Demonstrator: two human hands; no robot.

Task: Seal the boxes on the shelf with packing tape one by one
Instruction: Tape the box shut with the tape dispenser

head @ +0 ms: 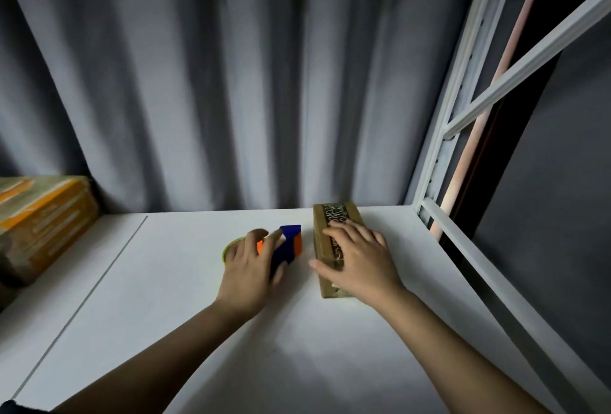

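Both hands down on the white shelf [297, 347], one on the tape dispenser, one on a small box

The left hand [246, 273] curls round the blue and orange tape dispenser [291, 241] near the shelf's back edge; the right hand [360, 263] lies with fingers spread flat on top of the small brown box [334, 218], which sits just beside the dispenser toward the back right corner. A stack of taped cardboard boxes [43, 218] stands at the left edge, against the grey curtain [231, 82]

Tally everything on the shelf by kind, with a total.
Small brown box under the right hand: 1
Tape dispenser under the left hand: 1
Taped parcels stacked at far left, count unclear: at least 1
Total: at least 3
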